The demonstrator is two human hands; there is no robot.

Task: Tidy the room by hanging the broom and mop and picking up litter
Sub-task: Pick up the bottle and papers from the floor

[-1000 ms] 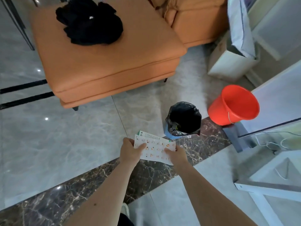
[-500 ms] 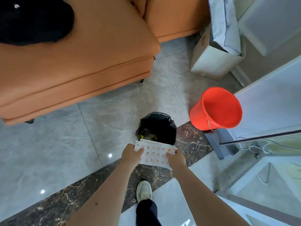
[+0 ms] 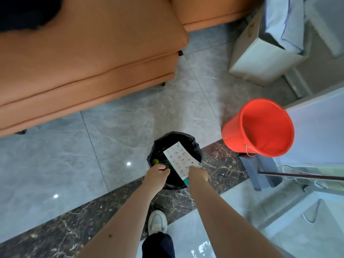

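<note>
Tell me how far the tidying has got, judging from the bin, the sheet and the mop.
Done: nothing hung that shows. In hand: the right hand holds the white printed paper sheet tilted over the black-lined waste bin; the left hand is at the bin's near rim, grip unclear. Left: the sheet is not yet released, and the grey flat mop with dark red handle lies on the floor beside the red plastic bucket.

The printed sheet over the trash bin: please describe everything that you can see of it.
The printed sheet is a thin white rectangle, apparently paper or card, covered with rows of small orange and brown pictures too small to identify. A green edge shows at its near end. It is held tilted, its far end reaching over the mouth of the black-lined trash bin. The right hand holds its near end; the grip itself is hidden. The left hand is beside it, apparently not touching.
</note>
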